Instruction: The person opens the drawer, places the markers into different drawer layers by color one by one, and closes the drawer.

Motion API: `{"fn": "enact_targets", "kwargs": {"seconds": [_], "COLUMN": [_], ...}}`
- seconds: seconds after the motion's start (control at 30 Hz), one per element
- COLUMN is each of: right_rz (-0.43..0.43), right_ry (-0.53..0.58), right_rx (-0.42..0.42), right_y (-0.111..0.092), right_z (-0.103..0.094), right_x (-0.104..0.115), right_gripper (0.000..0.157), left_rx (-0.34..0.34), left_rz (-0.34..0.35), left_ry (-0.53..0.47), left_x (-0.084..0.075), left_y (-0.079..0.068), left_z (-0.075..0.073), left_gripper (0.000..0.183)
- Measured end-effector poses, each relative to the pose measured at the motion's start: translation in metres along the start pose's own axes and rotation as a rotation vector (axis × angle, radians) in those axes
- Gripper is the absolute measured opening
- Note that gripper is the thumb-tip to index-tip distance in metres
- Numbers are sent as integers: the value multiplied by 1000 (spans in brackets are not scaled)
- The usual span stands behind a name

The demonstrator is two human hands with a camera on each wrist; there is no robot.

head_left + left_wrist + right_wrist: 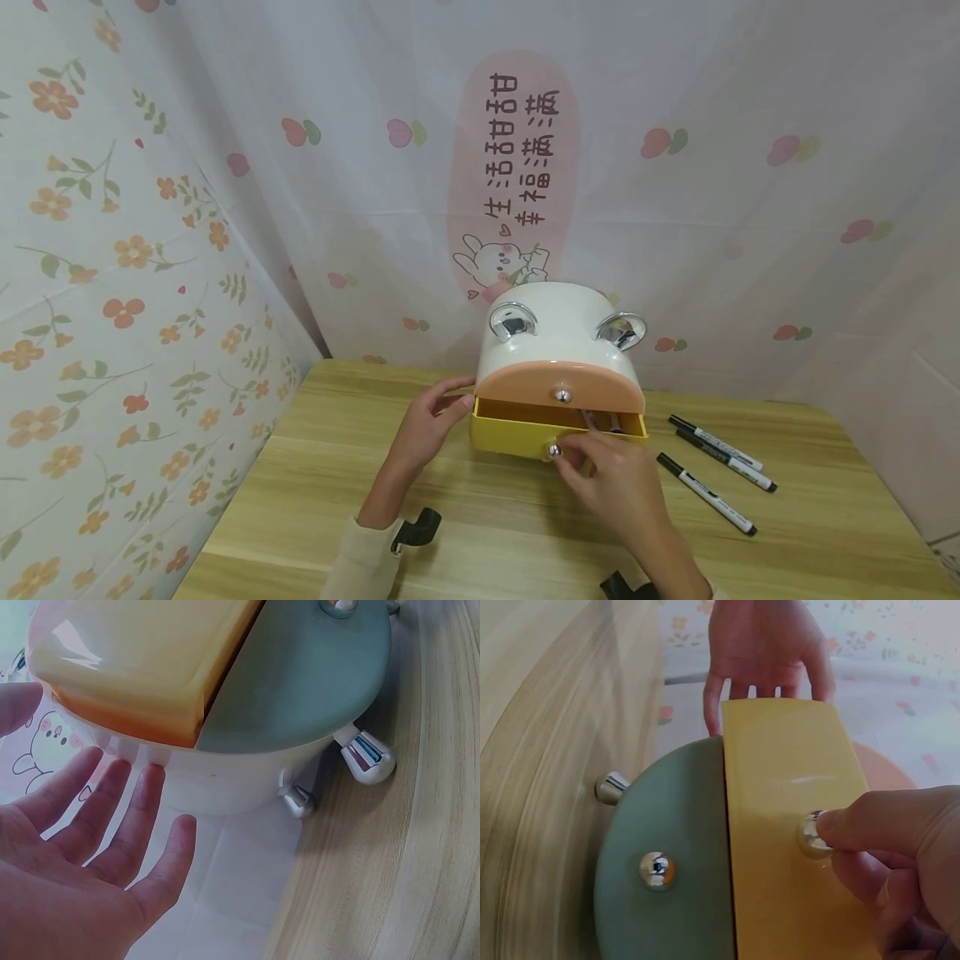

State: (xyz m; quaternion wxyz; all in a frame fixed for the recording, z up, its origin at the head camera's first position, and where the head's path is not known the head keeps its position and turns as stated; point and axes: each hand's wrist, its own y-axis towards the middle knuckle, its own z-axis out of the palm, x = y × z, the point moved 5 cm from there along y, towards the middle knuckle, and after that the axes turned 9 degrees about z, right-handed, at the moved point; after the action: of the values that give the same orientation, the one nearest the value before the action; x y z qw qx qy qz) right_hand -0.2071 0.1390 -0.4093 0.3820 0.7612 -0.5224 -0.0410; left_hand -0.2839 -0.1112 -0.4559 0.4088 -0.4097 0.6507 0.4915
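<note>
A small round-topped drawer cabinet (pixel 551 333) with a white shell stands on the table. Its middle yellow drawer (pixel 506 433) is pulled partway out, and some pen-like things (pixel 617 423) show inside it. My right hand (pixel 618 479) pinches the drawer's silver knob (pixel 810 838) between thumb and finger. At the cabinet's left side, my left hand (pixel 422 427) rests its fingers, fairly straight, against or close to the shell. Above is an orange drawer (pixel 525 383), and below a green drawer (pixel 679 817); both sit closed.
Several black-and-white marker pens (pixel 708 493) lie on the wooden table (pixel 510 542) right of the cabinet. A printed curtain (pixel 360 208) hangs behind, and a floral cloth (pixel 135 333) hangs at the left. Silver feet (pixel 367 757) support the cabinet.
</note>
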Motion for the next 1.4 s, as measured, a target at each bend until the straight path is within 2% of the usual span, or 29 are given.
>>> {"fn": "enact_targets", "kwargs": {"seconds": [0.3, 0.63, 0.8, 1.13, 1.4], "right_rz": [42, 64, 97, 116, 163], "right_ry": [17, 114, 159, 180, 232], "right_rx": [-26, -95, -99, -116, -98], "right_y": [1, 0, 0, 0, 0], "right_z": [7, 13, 17, 20, 22], "right_x": [-9, -18, -24, -28, -31], "right_gripper": [15, 19, 18, 16, 14], "left_rx": [-5, -7, -6, 0, -3], "left_rz": [-15, -5, -5, -2, -2], "left_ry": [7, 7, 0, -11, -12], "left_x": [1, 3, 3, 2, 2], "left_y": [1, 1, 1, 1, 2], "left_z": [0, 0, 0, 1, 0], "left_gripper": [36, 36, 38, 37, 37]}}
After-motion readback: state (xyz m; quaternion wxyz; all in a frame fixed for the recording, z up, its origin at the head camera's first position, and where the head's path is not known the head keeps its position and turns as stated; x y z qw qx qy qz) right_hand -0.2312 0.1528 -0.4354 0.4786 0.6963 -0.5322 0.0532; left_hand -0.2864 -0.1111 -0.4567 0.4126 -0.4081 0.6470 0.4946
